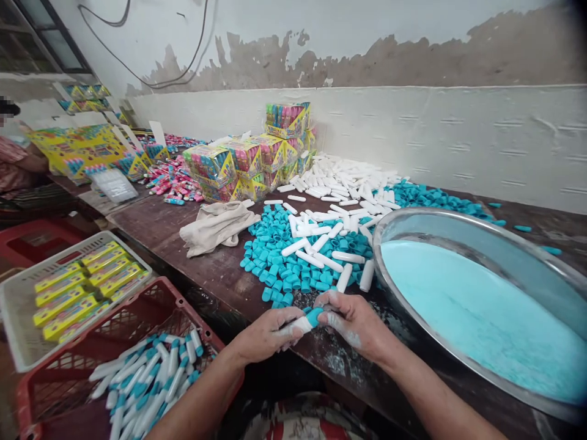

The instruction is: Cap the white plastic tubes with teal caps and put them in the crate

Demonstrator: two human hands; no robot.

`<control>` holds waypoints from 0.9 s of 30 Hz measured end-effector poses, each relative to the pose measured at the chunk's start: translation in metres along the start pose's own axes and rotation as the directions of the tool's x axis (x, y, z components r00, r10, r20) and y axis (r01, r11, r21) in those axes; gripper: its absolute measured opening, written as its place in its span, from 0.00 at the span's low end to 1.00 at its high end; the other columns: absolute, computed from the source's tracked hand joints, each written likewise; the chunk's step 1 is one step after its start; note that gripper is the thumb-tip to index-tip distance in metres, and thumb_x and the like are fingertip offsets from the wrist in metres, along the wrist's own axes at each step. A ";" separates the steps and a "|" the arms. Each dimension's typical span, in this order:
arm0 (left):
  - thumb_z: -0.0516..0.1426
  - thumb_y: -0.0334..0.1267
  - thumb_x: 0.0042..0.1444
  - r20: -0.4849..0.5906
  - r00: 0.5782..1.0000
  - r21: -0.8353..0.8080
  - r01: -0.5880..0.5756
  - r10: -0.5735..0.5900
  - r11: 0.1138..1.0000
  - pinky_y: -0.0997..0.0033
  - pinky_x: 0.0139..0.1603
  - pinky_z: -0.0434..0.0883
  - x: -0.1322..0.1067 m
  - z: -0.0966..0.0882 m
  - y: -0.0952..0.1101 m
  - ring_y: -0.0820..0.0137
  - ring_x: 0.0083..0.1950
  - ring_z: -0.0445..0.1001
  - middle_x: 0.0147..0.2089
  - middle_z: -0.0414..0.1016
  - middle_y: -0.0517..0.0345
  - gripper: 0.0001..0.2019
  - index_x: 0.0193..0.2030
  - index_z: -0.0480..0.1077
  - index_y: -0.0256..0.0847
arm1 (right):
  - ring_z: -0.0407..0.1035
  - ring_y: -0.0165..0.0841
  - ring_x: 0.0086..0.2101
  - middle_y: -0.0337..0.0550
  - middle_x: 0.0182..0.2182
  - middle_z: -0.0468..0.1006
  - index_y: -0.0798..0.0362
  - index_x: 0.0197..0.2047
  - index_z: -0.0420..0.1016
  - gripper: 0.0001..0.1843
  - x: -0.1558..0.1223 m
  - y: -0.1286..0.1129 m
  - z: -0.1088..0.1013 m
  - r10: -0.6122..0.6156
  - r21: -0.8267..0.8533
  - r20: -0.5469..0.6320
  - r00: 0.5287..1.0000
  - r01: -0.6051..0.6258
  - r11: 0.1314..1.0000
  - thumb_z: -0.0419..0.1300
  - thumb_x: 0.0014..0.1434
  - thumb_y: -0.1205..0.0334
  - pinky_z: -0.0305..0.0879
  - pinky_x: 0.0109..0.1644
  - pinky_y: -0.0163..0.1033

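My left hand (270,333) is closed around a white tube (300,324) at the near edge of the dark wooden table (160,226). My right hand (353,321) pinches a teal cap (314,316) on the end of that tube. Both hands are dusted with pale powder. Just beyond them lies a heap of loose teal caps (275,256) with white tubes (321,244) scattered on top. More white tubes (343,177) are piled farther back.
A large metal basin (463,226) of pale blue powder sits at right. A red crate (137,318) at lower left holds capped tubes (151,379). A white basket (18,324) holds yellow boxes. A cloth (215,226), wrapped colourful packs (247,162) and another person (13,165) are at left.
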State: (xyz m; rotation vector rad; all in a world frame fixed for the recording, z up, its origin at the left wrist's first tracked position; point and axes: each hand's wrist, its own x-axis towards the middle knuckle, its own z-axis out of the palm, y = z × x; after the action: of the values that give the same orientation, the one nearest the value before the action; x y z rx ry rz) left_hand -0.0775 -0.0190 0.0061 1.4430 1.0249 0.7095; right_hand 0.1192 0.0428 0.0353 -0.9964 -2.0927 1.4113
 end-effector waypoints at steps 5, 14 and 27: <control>0.52 0.51 0.55 -0.059 0.998 0.300 0.021 -0.003 0.954 0.78 0.25 0.54 0.002 0.005 -0.001 0.77 0.25 0.58 0.24 0.59 0.65 0.17 0.29 0.63 0.37 | 0.59 0.26 0.18 0.34 0.19 0.67 0.55 0.30 0.68 0.06 -0.004 -0.001 0.006 0.125 0.158 0.106 0.987 -0.140 0.977 0.55 0.48 0.62 0.56 0.24 0.32; 0.52 0.47 0.54 -0.152 0.980 0.890 0.192 -0.129 0.413 0.68 0.33 0.67 0.009 0.027 -0.009 0.60 0.34 0.74 0.33 0.75 0.51 0.14 0.38 0.68 0.39 | 0.55 0.24 0.14 0.33 0.14 0.68 0.53 0.22 0.62 0.02 -0.005 0.012 0.019 0.218 0.270 0.170 0.961 -0.258 0.928 0.54 0.40 0.66 0.51 0.18 0.30; 0.49 0.35 0.52 -0.150 0.975 0.914 0.200 -0.165 0.353 0.62 0.36 0.71 0.008 0.036 -0.005 0.57 0.37 0.76 0.35 0.77 0.48 0.10 0.39 0.67 0.39 | 0.56 0.26 0.21 0.31 0.15 0.62 0.52 0.21 0.58 0.07 -0.015 0.033 0.042 0.166 0.101 0.017 0.986 -0.167 0.981 0.49 0.40 0.75 0.51 0.25 0.30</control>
State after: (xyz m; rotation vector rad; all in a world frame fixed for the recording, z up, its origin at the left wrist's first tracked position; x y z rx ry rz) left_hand -0.0430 -0.0280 -0.0056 2.2215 1.7360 -0.1413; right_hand 0.1105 0.0130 -0.0109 -1.1479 -1.9591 1.5897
